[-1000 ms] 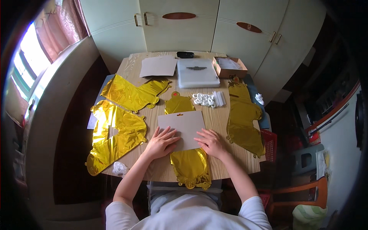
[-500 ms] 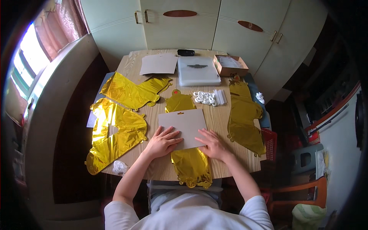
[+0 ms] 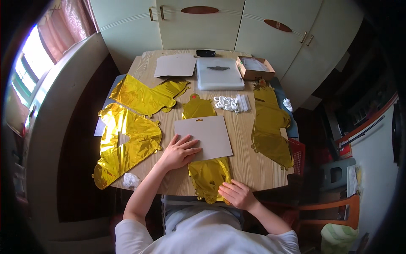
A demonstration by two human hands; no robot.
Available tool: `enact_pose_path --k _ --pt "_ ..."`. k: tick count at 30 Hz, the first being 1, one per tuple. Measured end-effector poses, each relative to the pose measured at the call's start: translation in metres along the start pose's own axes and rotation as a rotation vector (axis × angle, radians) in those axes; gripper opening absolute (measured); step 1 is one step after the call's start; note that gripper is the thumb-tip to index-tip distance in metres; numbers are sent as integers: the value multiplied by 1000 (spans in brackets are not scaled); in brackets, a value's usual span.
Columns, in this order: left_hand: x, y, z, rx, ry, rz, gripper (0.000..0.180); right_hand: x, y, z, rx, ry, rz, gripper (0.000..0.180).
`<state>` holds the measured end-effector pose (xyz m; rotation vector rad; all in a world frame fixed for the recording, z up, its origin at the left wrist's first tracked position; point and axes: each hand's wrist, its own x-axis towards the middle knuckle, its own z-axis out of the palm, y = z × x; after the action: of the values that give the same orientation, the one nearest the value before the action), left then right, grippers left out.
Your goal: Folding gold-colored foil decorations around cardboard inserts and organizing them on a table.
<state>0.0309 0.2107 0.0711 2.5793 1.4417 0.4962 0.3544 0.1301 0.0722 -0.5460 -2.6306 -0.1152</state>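
Note:
A light grey card (image 3: pixel 213 133) with a small hanging slot lies across a flat gold foil balloon (image 3: pixel 198 109) in front of me. My left hand (image 3: pixel 179 152) is spread open on the card's left part, pressing it flat. At the near edge of the table my right hand (image 3: pixel 237 194) has its fingers over the balloon's lower right edge, its thumb hidden; it seems to pinch the foil there. The middle of the balloon is covered by the card. Its top end, with a red spot, and its bottom end stick out.
More gold foil balloons lie left (image 3: pixel 146 99) and right (image 3: pixel 270 118). Further back are white ribbon coils (image 3: pixel 227 103), clear straws (image 3: pixel 243 103), a stack of plastic bags (image 3: pixel 220 75), cards (image 3: pixel 175 66) and a cardboard box (image 3: pixel 256 75). A crumpled white bundle (image 3: pixel 131 180) lies at the near left edge.
My right hand has left the card's right edge and moved down toward me to the balloon's lower edge. My left hand has stayed on the card.

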Motion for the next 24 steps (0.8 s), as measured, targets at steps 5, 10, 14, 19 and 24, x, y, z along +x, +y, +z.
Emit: enact_pose_path --k 5,10,14,19,24 --pt "-1 -1 0 7 0 13 36 -1 -4 5 -8 65 -14 19" --pt "-9 4 0 25 -29 58 41 -2 -16 2 30 80 -33 17" --pt "-23 18 -2 70 -71 92 42 -10 -33 -3 82 67 -35 17" --pt "-40 36 0 4 -84 95 40 -18 -55 -10 126 86 -26 16" --pt "-49 44 -4 -59 -69 121 39 -25 -69 -10 174 93 -14 17"
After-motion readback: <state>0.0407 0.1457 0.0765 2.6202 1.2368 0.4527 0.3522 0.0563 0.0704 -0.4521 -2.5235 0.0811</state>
